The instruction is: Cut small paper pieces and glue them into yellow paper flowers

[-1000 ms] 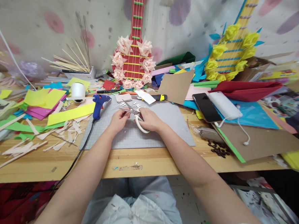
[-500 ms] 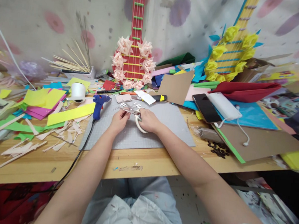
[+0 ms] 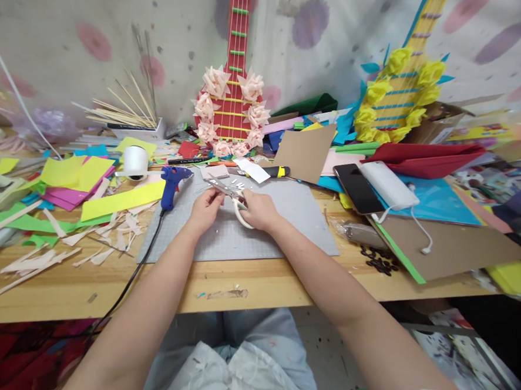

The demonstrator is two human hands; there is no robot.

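Observation:
My right hand is closed around the white handles of a pair of scissors, whose blades point left over the grey cutting mat. Close under the blades, my left hand has its thumb and fingers pinched together. What sits in that pinch is too small to name. Several small white snippets lie on the mat behind the scissors. A blue glue gun stands just left of my left hand.
Behind stand a red paper guitar with pink flowers and a yellow paper guitar. Paper scraps cover the left side. A phone, a white power bank and cardboard lie right. A yellow-black cutter lies behind the mat.
The scissor blades have come closer together and their tips have swung slightly away from me. Both hands stay in nearly the same place; the view has shifted a little.

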